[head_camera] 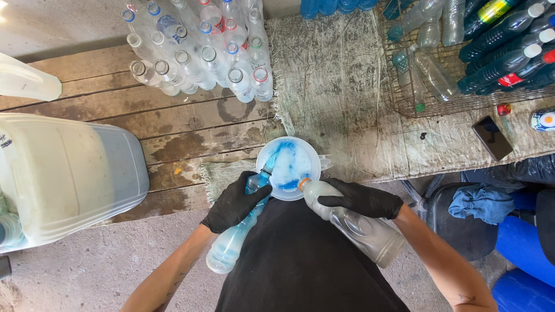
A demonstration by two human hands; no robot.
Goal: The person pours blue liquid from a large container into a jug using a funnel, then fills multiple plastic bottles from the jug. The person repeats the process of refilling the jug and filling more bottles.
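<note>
Across a worn plank bench [191, 124], seen from above, everything is placed here by a round white bowl [287, 169] smeared with blue liquid, which sits at the bench's near edge just ahead of a person in a black top. Far to the left of the bowl stands the largest thing, a big pale plastic jerrycan [69, 176], with a smaller white container [26, 81] behind it. Behind and to the right of the bowl lies a stained grey cloth [341, 86] covering the bench. On the cloth's far right is a wire basket [425, 101] heaped with empty bottles, dark and clear. Behind the bowl to the left lies a tidy cluster of clear bottles [202, 52], mouths toward the camera. Right of the bowl lie a dark phone [492, 137] and a small red cap [503, 109]. Both hands wear black gloves. The left hand [234, 202] is wrapped tight around the neck of a blue-tinted bottle [231, 240], its mouth tipped over the bowl's left rim — likely so liquid runs between the two. The right hand [361, 199] is closed around the shoulder of a clear bottle [358, 222] holding pale liquid, its orange-ringed mouth touching the bowl's near rim. Both bottles slant back toward the person's body, one on each side, so nothing stands between them and the bowl.
</note>
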